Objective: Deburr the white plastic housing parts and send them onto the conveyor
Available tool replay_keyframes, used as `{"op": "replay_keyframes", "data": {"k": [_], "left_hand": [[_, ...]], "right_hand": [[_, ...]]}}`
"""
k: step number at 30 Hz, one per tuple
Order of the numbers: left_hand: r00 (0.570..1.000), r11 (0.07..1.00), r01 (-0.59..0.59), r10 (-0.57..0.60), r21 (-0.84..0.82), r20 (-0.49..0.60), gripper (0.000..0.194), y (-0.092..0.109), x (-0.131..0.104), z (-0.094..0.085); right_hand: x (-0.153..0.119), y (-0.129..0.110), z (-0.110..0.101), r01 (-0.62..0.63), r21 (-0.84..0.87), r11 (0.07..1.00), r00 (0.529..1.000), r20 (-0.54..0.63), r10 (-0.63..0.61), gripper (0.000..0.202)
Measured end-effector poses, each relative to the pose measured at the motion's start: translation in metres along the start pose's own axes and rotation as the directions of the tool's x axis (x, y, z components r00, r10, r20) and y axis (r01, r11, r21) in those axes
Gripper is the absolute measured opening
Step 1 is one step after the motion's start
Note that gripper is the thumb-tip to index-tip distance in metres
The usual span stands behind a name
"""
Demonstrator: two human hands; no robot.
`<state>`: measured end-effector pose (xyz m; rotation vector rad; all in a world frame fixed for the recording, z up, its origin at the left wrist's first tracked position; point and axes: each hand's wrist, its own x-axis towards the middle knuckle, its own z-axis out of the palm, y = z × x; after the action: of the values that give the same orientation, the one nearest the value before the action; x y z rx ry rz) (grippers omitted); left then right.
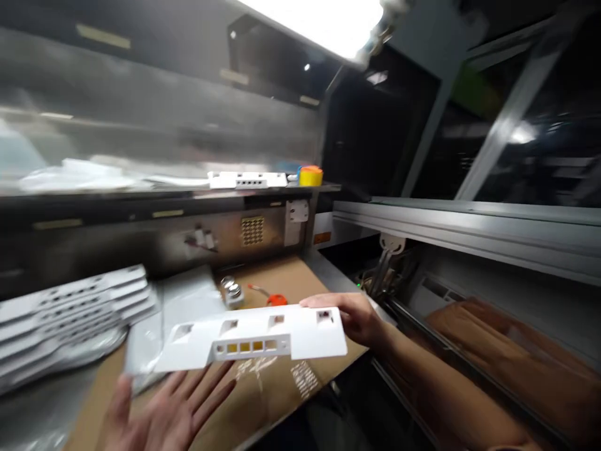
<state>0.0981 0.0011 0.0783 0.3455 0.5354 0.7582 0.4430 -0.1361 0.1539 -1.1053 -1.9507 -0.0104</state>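
Note:
A long white plastic panel (317, 338) with square cutouts and a row of small windows is held up over the cardboard-covered bench. My right hand (359, 318) grips its right end, fingers along the top edge and the thumb hidden behind it. Below the panel's left part, my left hand (171, 407) is palm up with its fingers spread, holding nothing. Its fingertips lie close under the panel's lower edge; whether they touch it I cannot tell. Just behind the panel, an orange-red tool (277, 300) and a small metal and white item (233, 292) rest on the cardboard.
Similar white panels (79, 313) are stacked at the left, beside clear plastic bags (188, 297). Above, a shelf (188, 192) carries another white panel (248, 180) and a yellow-orange roll (310, 176). An aluminium rail (469, 232) crosses the right side above brown material (511, 338).

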Motion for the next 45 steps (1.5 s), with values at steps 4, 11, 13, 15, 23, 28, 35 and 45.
{"op": "replay_keyframes", "data": {"k": [4, 11, 13, 15, 23, 28, 35, 45], "left_hand": [[0.981, 0.97, -0.191, 0.183, -0.149, -0.065, 0.067, 0.013, -0.033, 0.0], [0.873, 0.884, -0.448, 0.401, -0.131, -0.277, 0.029, 0.03, -0.08, -0.022], [0.872, 0.876, -0.46, 0.414, -0.148, -0.261, 0.034, 0.028, -0.084, -0.027], [0.871, 0.871, -0.463, 0.412, -0.165, -0.269, 0.036, 0.025, -0.085, -0.028], [0.947, 0.904, -0.321, 0.301, -0.281, -0.113, 0.032, 0.008, -0.075, -0.022], [0.95, 0.911, -0.288, 0.233, -0.295, -0.206, 0.031, 0.002, -0.07, -0.018], [0.92, 0.898, -0.31, 0.2, -0.312, -0.338, 0.03, 0.002, -0.068, -0.02], [0.995, 0.955, -0.074, 0.053, -0.288, -0.081, 0.049, 0.023, -0.075, -0.084]], "right_hand": [[0.007, -0.002, 0.092, 0.026, 0.251, 0.968, 0.997, 0.061, -0.043, 0.033], [-0.002, -0.008, 0.177, -0.081, 0.337, 0.938, 0.995, -0.035, 0.098, 0.042], [-0.004, -0.009, 0.189, -0.106, 0.354, 0.929, 0.991, -0.042, 0.129, 0.042], [-0.007, -0.008, 0.196, -0.137, 0.37, 0.919, 0.985, -0.049, 0.167, 0.043], [-0.035, 0.007, 0.195, -0.268, 0.367, 0.891, 0.958, 0.007, 0.286, 0.041], [-0.048, 0.017, 0.192, -0.262, 0.377, 0.888, 0.958, -0.009, 0.287, 0.039], [-0.047, 0.019, 0.188, -0.244, 0.371, 0.896, 0.965, 0.0, 0.263, 0.039], [0.011, 0.069, 0.18, -0.159, 0.055, 0.986, 0.97, 0.193, 0.146, 0.035]]}}
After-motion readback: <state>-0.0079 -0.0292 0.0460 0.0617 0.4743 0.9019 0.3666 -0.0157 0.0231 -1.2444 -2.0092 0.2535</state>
